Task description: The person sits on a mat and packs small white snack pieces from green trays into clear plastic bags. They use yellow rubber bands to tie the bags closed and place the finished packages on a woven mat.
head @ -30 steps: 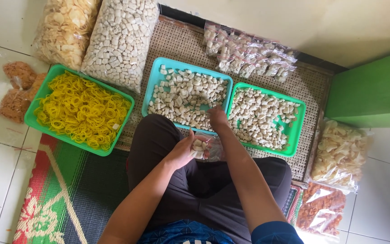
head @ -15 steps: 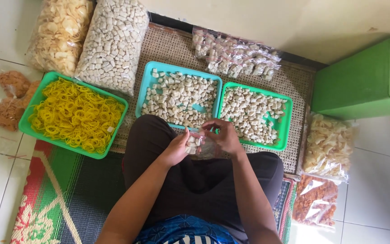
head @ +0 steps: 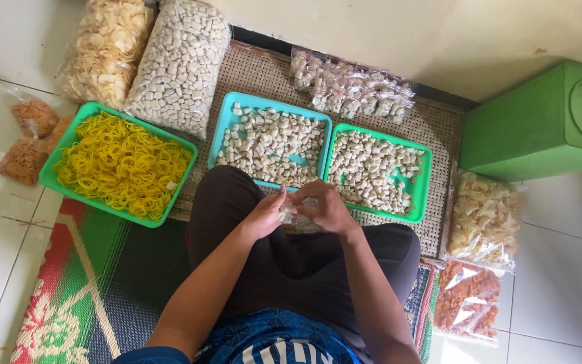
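Note:
My left hand [head: 264, 216] and my right hand [head: 328, 209] meet over my lap, both closed around a small clear plastic bag [head: 298, 214] with pale cracker pieces in it. Just beyond my hands lie a teal tray [head: 222, 132] and a green tray [head: 426, 185], each holding loose pale cracker pieces. A row of small filled clear bags [head: 351, 87] lies behind the trays on the woven mat [head: 264, 74].
A green tray of yellow ring crackers [head: 122, 165] sits at left. Two big bags of crackers [head: 180, 64] lie at the back left, orange snack bags [head: 25, 138] at far left, more bags [head: 483, 219] at right, beside a green plastic box [head: 540, 125].
My right hand has come back from the green tray to join my left hand on the small bag over my lap. The view has shifted slightly.

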